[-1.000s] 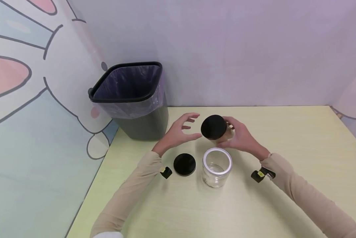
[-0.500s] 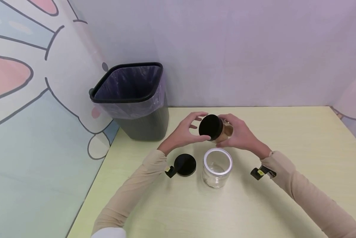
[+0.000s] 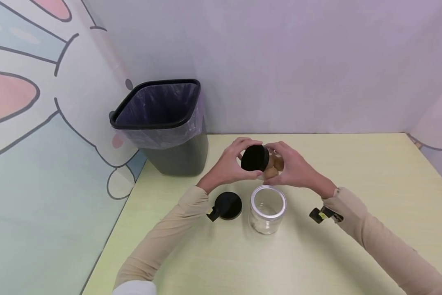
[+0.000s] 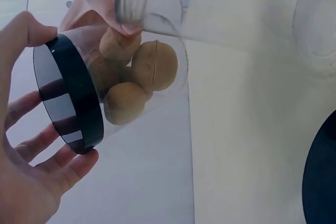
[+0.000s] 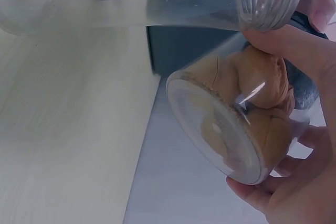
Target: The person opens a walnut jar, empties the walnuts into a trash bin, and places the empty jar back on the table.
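Observation:
A clear jar [image 5: 210,135] with several walnuts [image 4: 155,65] inside is tilted above the table, its black lid [image 3: 255,158] turned toward the left. My right hand [image 3: 295,169] grips the jar's body. Around the lid's edge curl the thumb and fingers of my left hand [image 3: 233,166]. Just in front of the hands an open clear jar [image 3: 266,224] with a silvery-looking rim stands upright on the table; nothing is seen inside it. To its left a second black lid [image 3: 230,205] lies flat, partly covered by the left wrist camera in the head view.
A grey bin [image 3: 176,157] with a black rim and a plastic liner stands at the table's back left. Behind the pale wooden table [image 3: 372,176] is a plain wall [image 3: 317,73]; a cartoon-printed wall [image 3: 51,164] runs along the left.
My left hand has moved right, from apart from the jar to holding its lid. The walnut jar has shifted slightly left and tilted further sideways. The open jar and loose lid stay put.

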The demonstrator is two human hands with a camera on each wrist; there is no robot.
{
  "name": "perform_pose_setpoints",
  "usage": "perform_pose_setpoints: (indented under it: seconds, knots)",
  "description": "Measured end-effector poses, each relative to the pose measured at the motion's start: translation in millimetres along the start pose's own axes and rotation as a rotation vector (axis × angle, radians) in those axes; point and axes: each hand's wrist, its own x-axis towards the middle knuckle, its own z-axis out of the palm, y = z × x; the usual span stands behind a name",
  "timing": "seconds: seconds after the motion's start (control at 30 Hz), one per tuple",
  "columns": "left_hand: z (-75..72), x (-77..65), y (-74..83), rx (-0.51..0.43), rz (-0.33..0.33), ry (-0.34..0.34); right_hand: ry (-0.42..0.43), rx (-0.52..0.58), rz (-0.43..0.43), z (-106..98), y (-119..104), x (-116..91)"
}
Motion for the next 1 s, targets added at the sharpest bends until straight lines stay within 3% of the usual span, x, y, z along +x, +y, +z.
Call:
perform_pose_setpoints:
  seconds: [0.23, 0.5, 0.83, 1.0]
  knots:
    - [-7.3, 2.9, 2.3, 0.005, 0.031, 0.03, -0.018, 0.048, -0.027, -3.3, -0.4, 4.5]
    - [-9.9, 3.8, 0.0, -0.048, 0.078, 0.005, -0.124, 0.13, 0.053, -9.3, 0.9, 2.3]
    - [-9.5, 3.7, -0.9, -0.08, 0.097, -0.024, -0.117, 0.117, -0.012, -0.5, 2.6, 3.8]
    - [-9.1, 3.9, -1.0, -0.06, 0.107, -0.014, -0.07, 0.092, -0.036, -0.7, 2.2, 3.1]
